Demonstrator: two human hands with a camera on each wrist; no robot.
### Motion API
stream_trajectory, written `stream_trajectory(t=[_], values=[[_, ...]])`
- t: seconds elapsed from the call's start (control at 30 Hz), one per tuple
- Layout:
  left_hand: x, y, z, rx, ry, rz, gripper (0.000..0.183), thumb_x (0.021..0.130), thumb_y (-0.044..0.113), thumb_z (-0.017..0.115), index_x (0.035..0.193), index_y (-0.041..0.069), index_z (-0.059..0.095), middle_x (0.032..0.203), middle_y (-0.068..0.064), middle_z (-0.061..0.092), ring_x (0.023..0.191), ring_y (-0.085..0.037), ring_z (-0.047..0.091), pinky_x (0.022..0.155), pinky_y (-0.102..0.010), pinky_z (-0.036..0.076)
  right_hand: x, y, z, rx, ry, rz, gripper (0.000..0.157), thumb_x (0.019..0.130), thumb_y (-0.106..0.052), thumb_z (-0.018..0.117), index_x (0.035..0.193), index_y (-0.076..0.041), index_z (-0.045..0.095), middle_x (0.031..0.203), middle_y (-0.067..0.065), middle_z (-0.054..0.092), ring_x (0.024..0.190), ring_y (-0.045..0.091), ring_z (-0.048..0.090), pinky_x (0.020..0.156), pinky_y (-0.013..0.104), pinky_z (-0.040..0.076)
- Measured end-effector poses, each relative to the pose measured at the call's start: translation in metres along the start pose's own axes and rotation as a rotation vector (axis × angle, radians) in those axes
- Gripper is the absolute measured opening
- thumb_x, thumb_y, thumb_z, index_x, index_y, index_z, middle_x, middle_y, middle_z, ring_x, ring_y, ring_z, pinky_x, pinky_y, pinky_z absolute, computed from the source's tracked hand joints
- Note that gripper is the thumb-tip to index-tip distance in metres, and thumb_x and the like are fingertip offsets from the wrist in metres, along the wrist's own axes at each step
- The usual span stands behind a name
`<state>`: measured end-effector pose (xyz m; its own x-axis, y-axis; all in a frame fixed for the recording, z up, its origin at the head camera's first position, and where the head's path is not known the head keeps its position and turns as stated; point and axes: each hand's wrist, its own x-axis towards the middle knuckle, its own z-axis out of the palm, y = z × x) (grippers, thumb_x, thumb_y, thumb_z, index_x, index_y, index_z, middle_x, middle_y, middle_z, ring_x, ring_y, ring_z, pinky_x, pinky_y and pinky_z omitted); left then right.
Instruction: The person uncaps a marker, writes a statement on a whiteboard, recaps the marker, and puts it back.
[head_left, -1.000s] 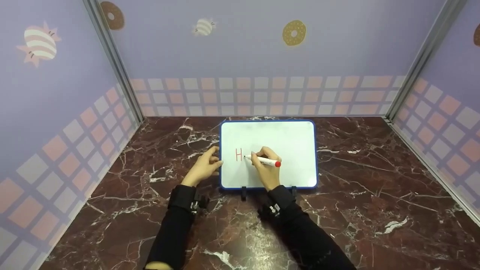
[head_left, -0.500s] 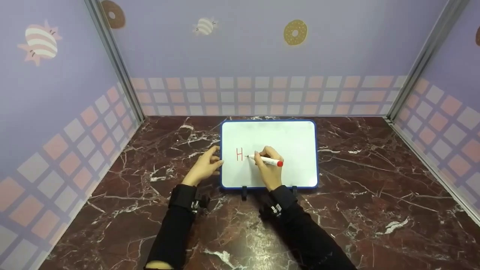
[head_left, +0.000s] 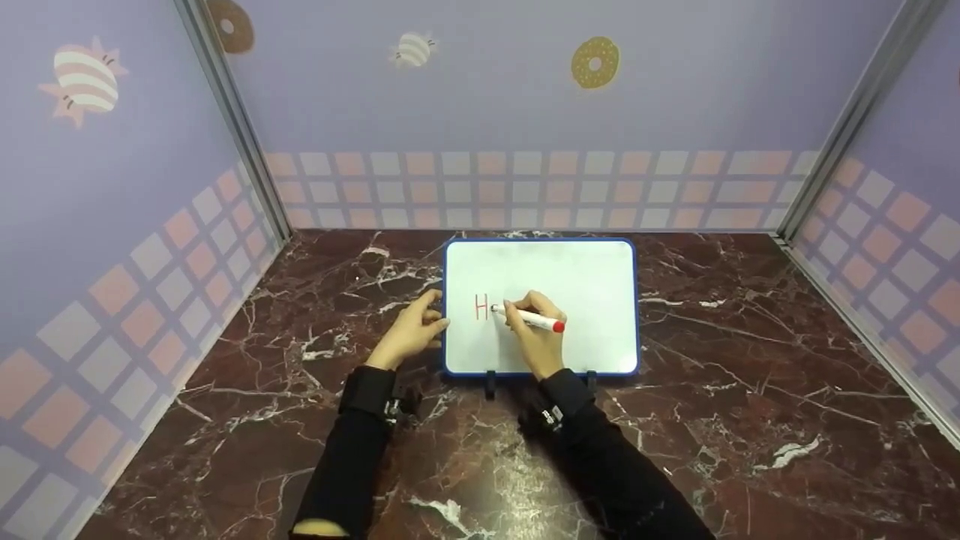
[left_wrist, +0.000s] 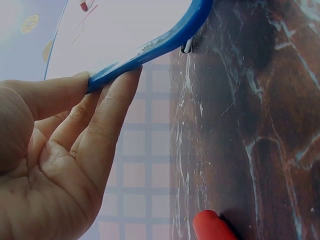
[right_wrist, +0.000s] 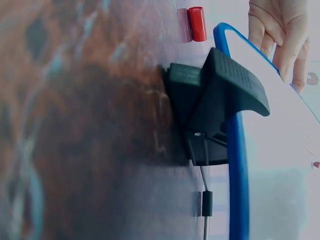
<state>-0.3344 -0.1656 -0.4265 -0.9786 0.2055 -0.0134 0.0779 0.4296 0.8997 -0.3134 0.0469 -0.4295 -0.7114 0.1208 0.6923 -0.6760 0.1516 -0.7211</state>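
A whiteboard [head_left: 570,274] with a blue frame is propped up on the table. My left hand [head_left: 411,330] pinches its left edge, thumb on the front and fingers behind, as the left wrist view shows. With my right hand [head_left: 538,330] I hold a white marker [head_left: 534,320] with a red end in a writing grip. Its dark tip is right at the board surface, just right of a red letter H [head_left: 481,307]. In the right wrist view only the board, its stand and the left hand [right_wrist: 282,37] show clearly; the right hand is out of that view.
A black stand [right_wrist: 220,100] bears the board's lower edge, its two feet [head_left: 490,384] jutting toward me. A red cap [right_wrist: 198,24] is on the table near the board's left side, hidden in the head view. Patterned panels [head_left: 510,75] enclose the marbled table [head_left: 750,420].
The marker shifts slightly right off the H, then back left, its tip now a bit higher beside the letter. My left hand stays at the board's edge. The head view drifts slightly.
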Motion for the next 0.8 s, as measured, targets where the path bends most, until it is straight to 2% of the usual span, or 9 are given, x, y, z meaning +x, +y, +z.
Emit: stream_trajectory(t=[0.23, 0.5, 0.67, 0.8], values=[[0.000, -0.002, -0.001, 0.011, 0.004, 0.001, 0.056, 0.102, 0.006, 0.052, 0.153, 0.002, 0.028, 0.134, -0.034, 0.054, 0.119, -0.044, 0.060, 0.092, -0.049, 0.058, -0.002, -0.001, -0.002, 0.008, -0.027, 0.001, 0.022, 0.084, 0.015, 0.065, 0.066, 0.013, 0.053, 0.061, 0.025, 0.061, 0.050, 0.025, 0.058, 0.049, 0.012, 0.040], [0.000, -0.003, 0.000, 0.001, 0.019, 0.008, 0.055, 0.101, 0.005, 0.054, 0.151, 0.001, 0.031, 0.131, -0.034, 0.057, 0.116, -0.044, 0.062, 0.091, -0.050, 0.058, 0.001, 0.001, -0.010, -0.020, 0.009, 0.020, 0.023, 0.084, 0.015, 0.063, 0.064, 0.012, 0.052, 0.061, 0.025, 0.060, 0.052, 0.010, 0.055, 0.049, 0.012, 0.038], [0.000, -0.003, 0.000, 0.011, 0.014, 0.010, 0.055, 0.101, 0.005, 0.053, 0.151, 0.002, 0.031, 0.129, -0.032, 0.059, 0.114, -0.042, 0.063, 0.090, -0.049, 0.059, 0.006, 0.001, -0.017, -0.002, 0.056, 0.020, 0.020, 0.085, 0.013, 0.064, 0.068, 0.012, 0.054, 0.063, 0.026, 0.063, 0.052, 0.019, 0.059, 0.049, 0.012, 0.040], [0.000, -0.001, 0.000, 0.011, 0.010, 0.012, 0.055, 0.101, 0.006, 0.053, 0.152, 0.003, 0.031, 0.130, -0.031, 0.058, 0.115, -0.042, 0.062, 0.090, -0.048, 0.059, 0.011, 0.000, -0.020, 0.006, 0.050, 0.011, 0.017, 0.086, 0.010, 0.068, 0.071, 0.012, 0.058, 0.068, 0.027, 0.067, 0.056, 0.020, 0.063, 0.051, 0.011, 0.046]])
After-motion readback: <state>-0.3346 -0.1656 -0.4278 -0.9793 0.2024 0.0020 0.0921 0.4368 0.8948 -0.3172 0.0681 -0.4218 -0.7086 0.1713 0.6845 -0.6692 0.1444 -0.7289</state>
